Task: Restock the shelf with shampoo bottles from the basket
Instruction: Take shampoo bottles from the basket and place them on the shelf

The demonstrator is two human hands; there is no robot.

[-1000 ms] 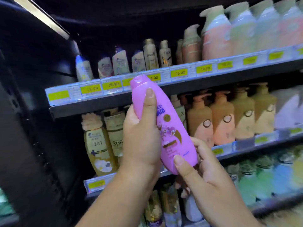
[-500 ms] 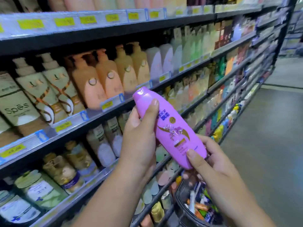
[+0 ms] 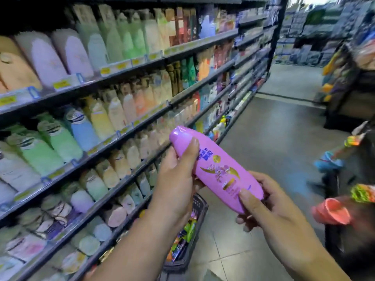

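The left hand wraps the upper part of the purple shampoo bottle, thumb on its front near the cap end. The right hand grasps the lower end, thumb on the label. The bottle is in the air, tilted with its cap up and left. Beneath the 2 hands, a dark basket of colourful packs stands just beside the shelf, whose tiers carry blurred bottles above yellow price tags. Grey floor stretches beyond.

Shelf bottles, 9 o'clock: labels blurred. Basket, 6 o'clock: mostly hidden behind left forearm. Colourful items, 4 o'clock: smeared, unidentifiable.
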